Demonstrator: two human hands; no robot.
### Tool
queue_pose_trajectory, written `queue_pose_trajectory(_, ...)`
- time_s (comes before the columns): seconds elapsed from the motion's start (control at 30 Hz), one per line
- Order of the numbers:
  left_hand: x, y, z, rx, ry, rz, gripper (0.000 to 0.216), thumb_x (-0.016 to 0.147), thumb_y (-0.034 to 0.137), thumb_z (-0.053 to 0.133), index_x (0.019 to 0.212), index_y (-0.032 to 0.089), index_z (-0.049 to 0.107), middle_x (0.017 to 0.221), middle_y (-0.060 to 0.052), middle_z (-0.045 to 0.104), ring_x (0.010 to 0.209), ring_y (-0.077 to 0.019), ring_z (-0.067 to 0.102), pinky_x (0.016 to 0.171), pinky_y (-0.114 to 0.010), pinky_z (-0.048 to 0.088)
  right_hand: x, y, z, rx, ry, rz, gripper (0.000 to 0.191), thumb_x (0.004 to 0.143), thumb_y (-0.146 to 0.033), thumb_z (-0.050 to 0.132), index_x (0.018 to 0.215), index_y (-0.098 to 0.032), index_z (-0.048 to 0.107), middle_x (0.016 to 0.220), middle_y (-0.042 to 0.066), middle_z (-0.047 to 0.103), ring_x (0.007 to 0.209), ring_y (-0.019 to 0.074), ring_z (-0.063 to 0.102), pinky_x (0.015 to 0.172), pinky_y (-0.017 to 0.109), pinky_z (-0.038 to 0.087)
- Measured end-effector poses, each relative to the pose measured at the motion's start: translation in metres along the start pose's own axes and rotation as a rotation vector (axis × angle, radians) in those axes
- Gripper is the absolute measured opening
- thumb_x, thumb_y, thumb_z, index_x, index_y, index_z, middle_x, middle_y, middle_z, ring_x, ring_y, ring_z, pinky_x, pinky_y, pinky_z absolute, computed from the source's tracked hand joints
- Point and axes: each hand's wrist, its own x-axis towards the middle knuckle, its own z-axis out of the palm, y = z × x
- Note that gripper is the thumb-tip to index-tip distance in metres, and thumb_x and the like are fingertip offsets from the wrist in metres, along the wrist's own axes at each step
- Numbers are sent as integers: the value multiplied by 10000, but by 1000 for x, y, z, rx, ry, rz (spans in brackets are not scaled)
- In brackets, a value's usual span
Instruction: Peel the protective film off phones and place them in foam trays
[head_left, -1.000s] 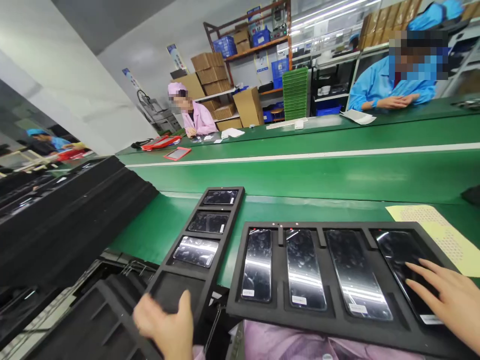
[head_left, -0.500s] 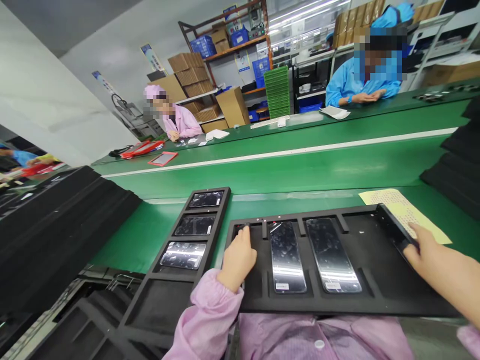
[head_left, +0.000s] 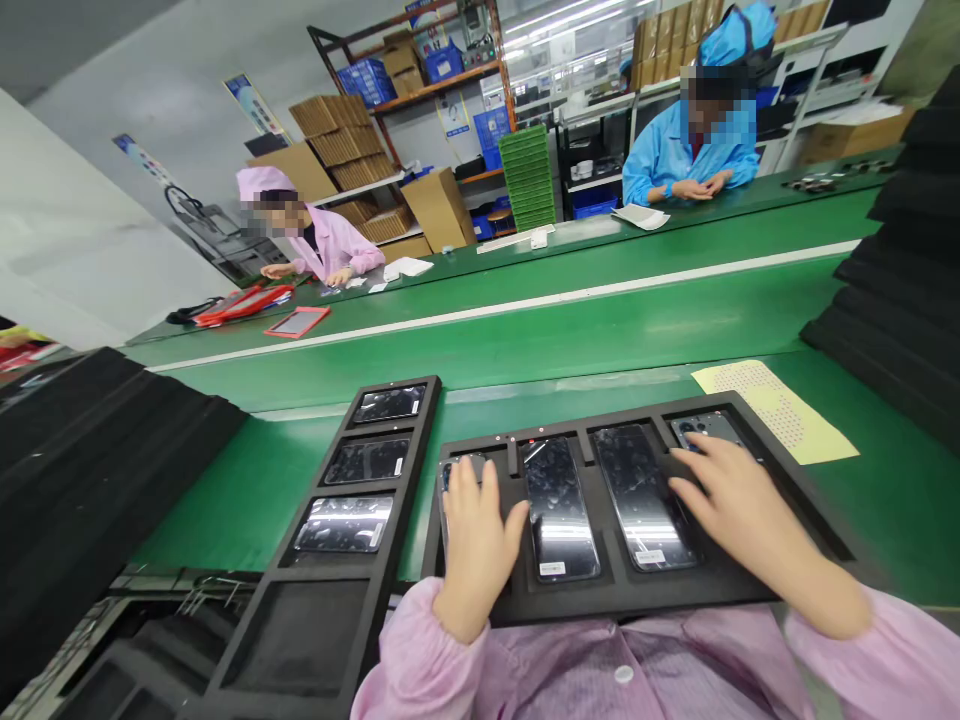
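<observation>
A black foam tray (head_left: pixel 540 603) lies in front of me with phones in its slots. My left hand (head_left: pixel 476 530) rests with fingers spread on a smartphone (head_left: pixel 448 475) in the leftmost slot, covering most of it. At the tray's right, my right hand (head_left: pixel 739 500) has its fingers stretched over another smartphone (head_left: pixel 709 428), whose back with camera lenses faces up. Between the hands, two smartphones, one (head_left: pixel 561 510) nearer the left hand and one (head_left: pixel 645 500) nearer the right, lie screen up with small white labels at their lower ends.
Left of the tray, a second foam tray (head_left: pixel 300 640) holds three phones. Stacked black trays stand at the left (head_left: pixel 97 480) and right (head_left: pixel 892 290). A yellow sticker sheet (head_left: pixel 780 410) lies behind. Across the green bench (head_left: pixel 525 310) sit two people, in pink (head_left: pixel 337 240) and blue (head_left: pixel 652 160).
The dark phone my right hand held tilted at the tray's right now lies in the right slot, under that hand's open fingers. My left hand's fingers have spread out.
</observation>
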Motion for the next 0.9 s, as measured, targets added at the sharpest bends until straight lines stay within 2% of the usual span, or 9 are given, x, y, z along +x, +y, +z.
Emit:
queue_pose_trajectory(0.1, 0, 22, 11, 233, -185, 31, 592, 814, 337, 532, 1322, 60, 405, 1426, -269, 299, 1347, -403, 206, 985, -670, 226, 10, -39, 13, -18, -76, -137, 320, 821, -268, 452, 1065, -150, 621, 1177, 152, 577, 1095, 322, 525, 869, 451, 478)
queue_pose_trajectory(0.23, -2, 35, 25, 287, -240, 43, 708, 811, 413, 532, 1367, 32, 314, 1426, -299, 264, 1343, -419, 196, 980, -686, 204, 14, -64, 24, -42, -139, -138, 366, 768, -207, 506, 1125, -168, 578, 1222, 165, 547, 1138, 413, 469, 822, 591, 456)
queue_pose_trajectory(0.33, -4, 48, 33, 275, -215, 147, 808, 757, 473, 586, 1367, 20, 311, 1452, -304, 176, 1357, -430, 91, 1018, -661, 157, 17, -65, 27, -16, -180, -110, 431, 738, -100, 439, 1150, -132, 563, 1258, 187, 512, 1158, 409, 453, 814, 591, 459)
queue_pose_trajectory(0.43, -2, 64, 38, 210, -278, 231, 778, 759, 409, 595, 1358, -4, 320, 1447, -310, 192, 1361, -414, 106, 1061, -607, 127, 22, -59, 23, 30, -214, -51, 486, 705, -89, 408, 1172, -71, 545, 1254, 215, 505, 1148, 370, 479, 815, 506, 495)
queue_pose_trajectory(0.57, 6, 77, 36, 125, -351, 209, 759, 699, 202, 614, 1373, 27, 310, 1430, -285, 282, 1341, -398, 223, 1064, -520, 243, 27, -38, 7, 69, -231, 93, 504, 740, -143, 383, 1220, -57, 507, 1021, 208, 638, 806, 321, 660, 640, 412, 544)
queue_pose_trajectory(0.63, 10, 75, 26, 90, -330, 181, 764, 655, 130, 604, 1368, 66, 337, 1429, -246, 320, 1330, -379, 268, 1049, -468, 300, 26, -20, -2, 78, -241, 171, 492, 763, -193, 376, 1225, -89, 511, 737, 140, 677, 555, 311, 649, 485, 394, 512)
queue_pose_trajectory(0.7, 14, 66, 11, 44, -289, 116, 734, 649, 85, 553, 1358, 107, 363, 1409, -209, 380, 1268, -348, 398, 1004, -420, 372, 23, 0, -9, 108, -241, 236, 486, 764, -225, 364, 1204, -96, 524, 543, 74, 627, 449, 299, 613, 417, 363, 473)
queue_pose_trajectory(0.8, 20, 41, -9, -29, -217, -31, 671, 700, 64, 445, 1362, 100, 343, 1181, -211, 600, 964, -324, 640, 844, -441, 475, 15, 22, -9, 206, -213, 290, 476, 752, -244, 331, 1152, -84, 534, 596, 64, 652, 524, 259, 644, 460, 321, 496)
queue_pose_trajectory(0.9, 22, 20, -9, -136, -184, -101, 635, 771, 112, 404, 1380, 6, 259, 861, -177, 700, 751, -305, 678, 717, -429, 509, 5, 19, 4, 324, -180, 286, 473, 791, -286, 291, 1149, -76, 517, 719, 66, 685, 625, 199, 666, 520, 261, 524)
